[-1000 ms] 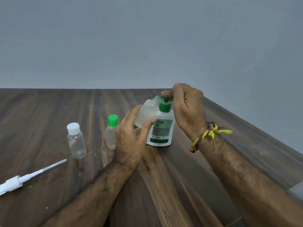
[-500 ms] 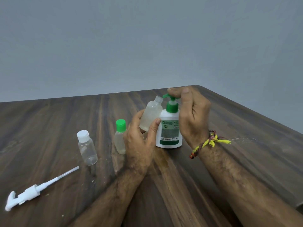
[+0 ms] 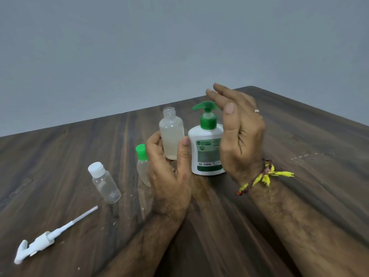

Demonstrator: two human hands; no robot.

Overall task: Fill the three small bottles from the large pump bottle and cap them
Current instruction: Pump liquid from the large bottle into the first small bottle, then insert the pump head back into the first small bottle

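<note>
My left hand (image 3: 169, 172) grips an uncapped small bottle (image 3: 171, 134), upright and mostly full of pale liquid, just left of the large white pump bottle (image 3: 206, 150) with its green pump head (image 3: 204, 106). My right hand (image 3: 239, 132) hovers beside and above the pump with its fingers straight, holding nothing. A small bottle with a green cap (image 3: 142, 164) stands behind my left hand, partly hidden. Further left stands a clear small bottle with a white cap (image 3: 103, 181).
A loose white pump head with its dip tube (image 3: 46, 239) lies at the front left of the dark wooden table (image 3: 299, 140). The table's far edge meets a grey wall; its right edge runs diagonally close to my right arm.
My right hand has lifted off the green pump head and its fingers have straightened. My left hand has brought the open bottle away from the spout and set it upright.
</note>
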